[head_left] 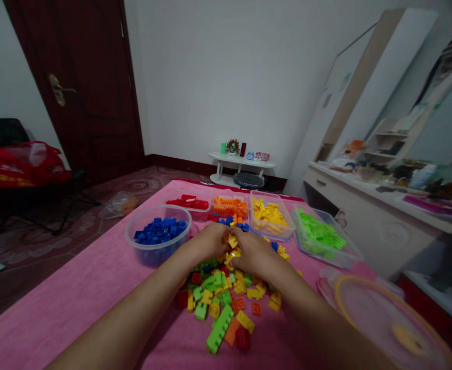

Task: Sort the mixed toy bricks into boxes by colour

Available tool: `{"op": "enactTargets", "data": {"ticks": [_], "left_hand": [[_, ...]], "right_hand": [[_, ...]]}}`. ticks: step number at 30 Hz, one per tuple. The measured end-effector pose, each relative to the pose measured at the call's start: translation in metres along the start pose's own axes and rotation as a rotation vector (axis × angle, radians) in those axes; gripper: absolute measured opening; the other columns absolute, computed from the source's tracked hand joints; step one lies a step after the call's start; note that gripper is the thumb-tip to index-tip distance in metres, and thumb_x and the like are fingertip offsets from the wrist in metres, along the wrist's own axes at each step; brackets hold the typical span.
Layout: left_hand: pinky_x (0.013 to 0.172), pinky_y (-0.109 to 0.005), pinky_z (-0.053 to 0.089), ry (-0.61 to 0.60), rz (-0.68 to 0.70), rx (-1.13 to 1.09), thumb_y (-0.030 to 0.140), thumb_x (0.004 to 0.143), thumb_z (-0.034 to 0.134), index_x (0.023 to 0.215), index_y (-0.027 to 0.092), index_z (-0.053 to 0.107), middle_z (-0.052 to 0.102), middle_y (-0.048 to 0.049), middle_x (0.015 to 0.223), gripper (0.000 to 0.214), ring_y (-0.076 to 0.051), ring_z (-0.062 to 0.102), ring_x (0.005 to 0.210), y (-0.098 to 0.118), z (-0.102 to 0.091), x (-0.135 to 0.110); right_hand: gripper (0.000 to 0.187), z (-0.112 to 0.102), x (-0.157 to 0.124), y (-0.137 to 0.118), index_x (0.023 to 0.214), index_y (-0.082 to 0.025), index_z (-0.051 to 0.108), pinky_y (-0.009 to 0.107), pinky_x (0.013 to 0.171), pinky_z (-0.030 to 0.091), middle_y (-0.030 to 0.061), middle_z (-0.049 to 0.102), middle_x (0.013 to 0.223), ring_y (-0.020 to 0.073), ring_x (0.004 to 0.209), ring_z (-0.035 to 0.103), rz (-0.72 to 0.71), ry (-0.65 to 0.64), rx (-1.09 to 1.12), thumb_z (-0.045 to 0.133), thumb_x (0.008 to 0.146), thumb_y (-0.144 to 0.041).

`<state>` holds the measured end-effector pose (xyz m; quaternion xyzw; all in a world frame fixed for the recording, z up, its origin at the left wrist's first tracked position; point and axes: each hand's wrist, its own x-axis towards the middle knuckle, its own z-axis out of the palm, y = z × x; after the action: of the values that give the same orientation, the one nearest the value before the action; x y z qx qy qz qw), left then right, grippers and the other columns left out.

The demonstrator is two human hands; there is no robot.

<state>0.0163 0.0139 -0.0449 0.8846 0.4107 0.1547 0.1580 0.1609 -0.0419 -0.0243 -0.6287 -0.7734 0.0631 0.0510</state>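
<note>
Head view: we have both hands in the mixed brick pile [226, 297], left hand [214, 240] and right hand [252, 252] close together at its far end. Fingers on both are curled partway in, roughly half closed. Yellow bricks [232, 244] sit in the gap between the hands, against the right thumb. We can't tell whether either hand has a firm grip; the left fingertips are mostly hidden.

The pile spreads from under our hands back toward us on the pink cloth [106, 280], with a long green brick [220, 330] and a red brick [243, 339] at the near edge. Loose blue bricks [226, 222] lie just past the fingers.

Containers: round tub [132, 236] of blue left of the left hand; red tray [199, 214] and orange tray [245, 197] beyond the hands; yellow tray [272, 234] beyond the right hand; green tray [341, 258] farther right. Round lid [376, 308] lies beyond the right forearm.
</note>
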Motion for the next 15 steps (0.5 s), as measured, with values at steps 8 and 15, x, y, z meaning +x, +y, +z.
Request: {"op": "enactTargets", "data": {"ticks": [8, 15], "left_hand": [[0.066, -0.026, 0.043, -0.046, -0.095, 0.080, 0.016, 0.064, 0.055, 0.085, 0.019, 0.069, 0.070, -0.0087, 0.083, 0.026, -0.021, 0.063, 0.077, 0.007, -0.011, -0.005], [0.081, -0.029, 0.043, 0.011, -0.038, 0.066, 0.020, 0.061, 0.062, 0.106, 0.023, 0.066, 0.066, -0.0072, 0.104, 0.045, -0.024, 0.060, 0.095, 0.007, -0.034, -0.014]], "right_hand": [[0.045, 0.006, 0.005, 0.009, 0.108, -0.022, 0.058, 0.028, 0.065, 0.036, 0.0064, 0.066, 0.096, 0.0220, 0.085, 0.059, -0.075, 0.022, 0.092, 0.061, 0.065, -0.034], [0.036, 0.003, 0.007, 0.025, 0.100, -0.019, 0.063, 0.023, 0.057, 0.033, 0.0019, 0.062, 0.077, 0.0150, 0.069, 0.054, -0.127, 0.048, 0.275, 0.062, 0.066, -0.032]]}}
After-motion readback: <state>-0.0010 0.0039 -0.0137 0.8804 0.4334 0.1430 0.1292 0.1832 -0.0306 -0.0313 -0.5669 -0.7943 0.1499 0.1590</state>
